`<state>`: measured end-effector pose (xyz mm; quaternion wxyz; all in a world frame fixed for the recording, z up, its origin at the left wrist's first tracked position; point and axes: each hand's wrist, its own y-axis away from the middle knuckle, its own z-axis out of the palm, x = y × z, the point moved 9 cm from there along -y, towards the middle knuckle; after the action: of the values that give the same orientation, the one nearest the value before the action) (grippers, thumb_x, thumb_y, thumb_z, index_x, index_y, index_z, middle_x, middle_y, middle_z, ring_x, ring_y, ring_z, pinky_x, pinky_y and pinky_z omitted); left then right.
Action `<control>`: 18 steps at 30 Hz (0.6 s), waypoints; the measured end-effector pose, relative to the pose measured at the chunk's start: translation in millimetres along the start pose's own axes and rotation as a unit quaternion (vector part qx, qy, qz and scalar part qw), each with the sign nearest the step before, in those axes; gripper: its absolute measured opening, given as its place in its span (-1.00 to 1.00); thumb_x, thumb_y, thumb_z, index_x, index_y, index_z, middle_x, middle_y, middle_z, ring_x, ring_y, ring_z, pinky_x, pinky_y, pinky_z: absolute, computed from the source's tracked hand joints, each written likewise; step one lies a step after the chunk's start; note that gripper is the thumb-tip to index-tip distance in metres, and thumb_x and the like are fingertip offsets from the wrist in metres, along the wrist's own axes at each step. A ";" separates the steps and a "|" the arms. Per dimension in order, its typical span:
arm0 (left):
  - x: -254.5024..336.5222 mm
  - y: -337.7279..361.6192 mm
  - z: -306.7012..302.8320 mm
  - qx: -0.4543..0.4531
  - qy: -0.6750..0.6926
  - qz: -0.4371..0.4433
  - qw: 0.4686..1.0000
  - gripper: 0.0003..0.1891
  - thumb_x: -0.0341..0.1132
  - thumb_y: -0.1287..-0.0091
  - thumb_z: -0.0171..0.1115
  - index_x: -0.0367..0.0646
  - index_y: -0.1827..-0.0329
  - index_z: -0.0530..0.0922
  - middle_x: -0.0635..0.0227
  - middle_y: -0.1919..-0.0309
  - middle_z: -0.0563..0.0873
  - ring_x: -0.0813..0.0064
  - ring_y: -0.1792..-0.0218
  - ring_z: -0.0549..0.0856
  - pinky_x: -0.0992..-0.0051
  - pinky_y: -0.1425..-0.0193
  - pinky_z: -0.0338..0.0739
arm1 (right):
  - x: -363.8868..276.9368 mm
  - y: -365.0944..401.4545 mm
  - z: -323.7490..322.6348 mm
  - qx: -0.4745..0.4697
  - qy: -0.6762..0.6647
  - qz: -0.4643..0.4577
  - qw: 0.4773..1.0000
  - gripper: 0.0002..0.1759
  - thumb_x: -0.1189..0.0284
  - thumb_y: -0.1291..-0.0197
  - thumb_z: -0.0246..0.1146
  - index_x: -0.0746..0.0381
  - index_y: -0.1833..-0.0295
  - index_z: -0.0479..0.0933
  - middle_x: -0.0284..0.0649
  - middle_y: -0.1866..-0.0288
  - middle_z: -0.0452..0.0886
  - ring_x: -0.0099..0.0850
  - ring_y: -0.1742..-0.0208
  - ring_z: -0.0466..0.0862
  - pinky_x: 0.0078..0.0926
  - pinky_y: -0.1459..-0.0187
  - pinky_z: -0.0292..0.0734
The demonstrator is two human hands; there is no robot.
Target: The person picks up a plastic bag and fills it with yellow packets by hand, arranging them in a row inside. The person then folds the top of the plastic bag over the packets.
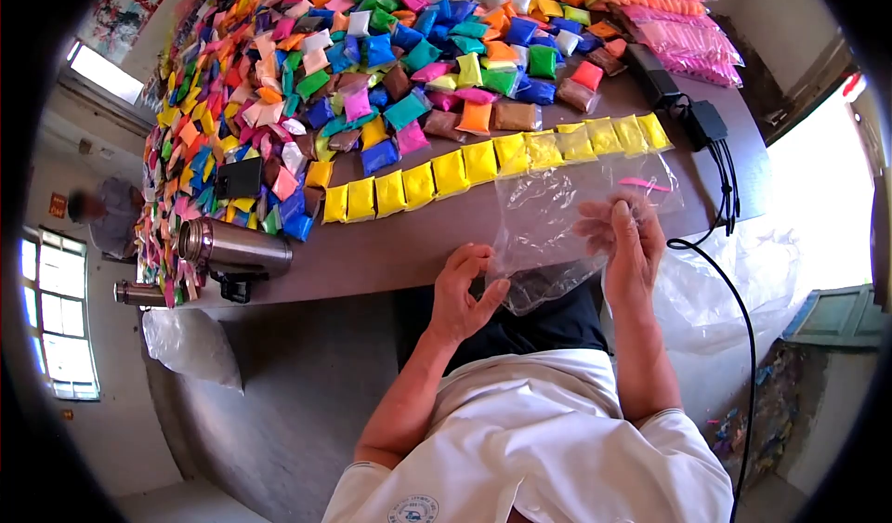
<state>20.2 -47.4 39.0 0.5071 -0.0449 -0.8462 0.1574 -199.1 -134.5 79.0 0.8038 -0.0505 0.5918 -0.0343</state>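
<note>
A large clear plastic bag (544, 212) spans the space between my hands, partly over the table and partly past its front edge. My right hand (632, 244) grips its right side, thumb up, with the fingers blurred behind or inside the film. At the bag's left edge is my left hand (465, 286), thumb and fingers curved and apart, fingertips close to or touching the film. A thin pink strip (643, 185) shows by the bag's upper right. Just beyond lies a row of several yellow packets (418, 186), its right part overlapped by the bag.
Many coloured packets (372, 54) are heaped across the table (390, 254). Pink bags (683, 26) are stacked at the back right. A black box with cables (703, 124) sits at the right edge. A steel flask (237, 246) lies at left, near a dark phone-like slab (239, 178).
</note>
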 end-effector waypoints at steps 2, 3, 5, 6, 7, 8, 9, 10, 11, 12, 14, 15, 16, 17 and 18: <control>-2.0 1.7 -0.6 0.005 -0.005 0.010 1.000 -0.58 0.01 -0.26 0.34 -0.26 0.23 0.63 0.15 0.06 0.66 0.15 -0.05 0.62 0.32 -0.18 0.51 | 8.3 -3.1 -5.4 0.016 -0.034 0.021 0.999 -0.72 0.22 -0.48 0.11 0.21 -0.04 0.47 -0.15 0.16 0.74 -0.44 0.29 0.75 -0.65 0.40 0.52; -1.5 1.6 -0.8 0.005 -0.005 0.009 1.000 -0.58 0.01 -0.26 0.34 -0.26 0.23 0.63 0.15 0.06 0.66 0.15 -0.05 0.62 0.32 -0.18 0.51 | 9.0 -3.8 -6.1 0.016 -0.034 0.021 0.999 -0.72 0.22 -0.48 0.11 0.21 -0.04 0.47 -0.15 0.16 0.74 -0.44 0.29 0.75 -0.65 0.40 0.52; 2.3 0.5 -2.2 0.008 -0.008 0.023 1.000 -0.57 0.01 -0.25 0.35 -0.27 0.25 0.64 0.15 0.06 0.66 0.15 -0.05 0.62 0.33 -0.18 0.51 | 13.7 -4.5 -7.0 0.018 -0.036 0.040 0.998 -0.72 0.21 -0.48 0.10 0.20 -0.04 0.47 -0.14 0.17 0.74 -0.43 0.30 0.75 -0.65 0.41 0.52; 2.1 0.7 -2.2 0.007 -0.008 0.021 1.000 -0.57 0.01 -0.25 0.35 -0.27 0.25 0.64 0.15 0.06 0.66 0.15 -0.05 0.62 0.33 -0.18 0.51 | 15.1 -4.2 -7.2 0.019 -0.037 0.042 0.998 -0.72 0.21 -0.48 0.10 0.20 -0.04 0.47 -0.14 0.17 0.74 -0.43 0.30 0.75 -0.65 0.41 0.52; 2.9 0.6 -2.5 0.009 -0.009 0.026 1.000 -0.57 0.01 -0.25 0.35 -0.27 0.25 0.64 0.15 0.06 0.66 0.15 -0.04 0.62 0.33 -0.18 0.51 | 16.5 -4.1 -8.4 0.025 -0.040 0.043 0.998 -0.72 0.21 -0.48 0.10 0.20 -0.04 0.47 -0.14 0.16 0.75 -0.43 0.30 0.75 -0.65 0.41 0.51; 3.7 0.3 -2.6 0.010 -0.009 0.030 0.999 -0.57 0.01 -0.25 0.35 -0.28 0.25 0.64 0.15 0.07 0.67 0.15 -0.04 0.62 0.33 -0.18 0.51 | 17.6 -4.2 -9.4 0.031 -0.044 0.045 0.998 -0.71 0.20 -0.48 0.11 0.20 -0.04 0.47 -0.14 0.16 0.75 -0.43 0.30 0.75 -0.65 0.41 0.51; 3.2 0.3 -2.5 0.009 -0.010 0.029 0.999 -0.57 0.01 -0.25 0.35 -0.28 0.25 0.64 0.15 0.07 0.67 0.15 -0.04 0.62 0.33 -0.18 0.51 | 17.0 -4.6 -9.1 0.032 -0.045 0.046 0.997 -0.71 0.20 -0.48 0.11 0.20 -0.04 0.47 -0.14 0.16 0.75 -0.43 0.30 0.75 -0.65 0.41 0.51; 4.3 0.2 -2.4 0.007 -0.008 0.038 0.999 -0.58 0.00 -0.25 0.35 -0.28 0.25 0.64 0.15 0.07 0.67 0.15 -0.04 0.62 0.33 -0.18 0.51 | 15.8 -5.4 -9.3 0.038 -0.047 0.053 0.997 -0.72 0.20 -0.47 0.11 0.20 -0.04 0.48 -0.14 0.16 0.75 -0.43 0.30 0.75 -0.65 0.41 0.50; 5.7 -0.1 -2.7 0.005 -0.008 0.047 0.999 -0.58 0.00 -0.25 0.36 -0.28 0.24 0.64 0.15 0.07 0.67 0.15 -0.04 0.62 0.33 -0.18 0.51 | 15.0 -6.1 -9.0 0.044 -0.051 0.060 0.996 -0.72 0.21 -0.47 0.11 0.20 -0.04 0.48 -0.14 0.16 0.75 -0.42 0.30 0.75 -0.66 0.41 0.50; 5.8 0.2 -2.6 0.004 -0.009 0.047 0.999 -0.58 0.00 -0.25 0.36 -0.28 0.24 0.64 0.15 0.07 0.67 0.15 -0.04 0.62 0.33 -0.18 0.51 | 13.9 -6.2 -8.0 0.044 -0.053 0.060 0.996 -0.72 0.21 -0.47 0.11 0.20 -0.04 0.48 -0.14 0.16 0.75 -0.42 0.30 0.75 -0.66 0.41 0.50; 4.9 0.5 -2.8 0.015 0.006 0.040 0.999 -0.62 -0.04 -0.22 0.38 -0.25 0.27 0.63 0.16 0.09 0.67 0.14 -0.02 0.63 0.32 -0.19 0.51 | 10.9 -7.1 -2.2 0.020 -0.038 0.056 0.998 -0.71 0.21 -0.48 0.10 0.20 -0.05 0.47 -0.14 0.16 0.74 -0.42 0.30 0.75 -0.66 0.40 0.50; 4.7 0.0 -1.9 0.015 0.005 0.040 0.999 -0.62 -0.04 -0.22 0.38 -0.25 0.27 0.63 0.16 0.09 0.67 0.14 -0.02 0.63 0.32 -0.19 0.51 | 9.9 -6.3 -1.0 0.019 -0.038 0.055 0.998 -0.71 0.21 -0.48 0.10 0.20 -0.05 0.47 -0.14 0.16 0.74 -0.42 0.30 0.75 -0.66 0.40 0.50; 6.2 -0.1 -1.8 0.021 -0.018 0.051 0.998 -0.67 -0.10 -0.22 0.39 -0.24 0.28 0.63 0.17 0.10 0.68 0.12 -0.01 0.64 0.30 -0.19 0.51 | 10.0 -4.1 2.6 0.008 -0.038 0.060 0.997 -0.71 0.21 -0.48 0.10 0.21 -0.06 0.47 -0.14 0.15 0.74 -0.41 0.30 0.75 -0.66 0.40 0.51; 8.0 -0.3 -1.2 0.027 -0.041 0.062 0.997 -0.72 -0.16 -0.22 0.39 -0.22 0.30 0.62 0.18 0.12 0.68 0.11 0.01 0.64 0.29 -0.19 0.52 | 10.1 -2.0 5.8 -0.003 -0.039 0.065 0.997 -0.70 0.20 -0.48 0.10 0.21 -0.06 0.47 -0.14 0.15 0.74 -0.41 0.30 0.75 -0.66 0.39 0.51; 8.3 -0.4 1.7 0.027 -0.041 0.062 0.997 -0.72 -0.16 -0.22 0.39 -0.22 0.30 0.62 0.18 0.12 0.68 0.11 0.01 0.64 0.29 -0.19 0.52 | 9.3 -0.2 6.6 -0.003 -0.039 0.065 0.997 -0.70 0.20 -0.48 0.10 0.21 -0.06 0.47 -0.14 0.15 0.74 -0.41 0.30 0.75 -0.66 0.39 0.51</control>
<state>14.7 -46.2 45.4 0.4622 -0.0773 -0.8572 0.2134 -190.0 -135.6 72.2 0.8266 -0.0158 0.5621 0.0219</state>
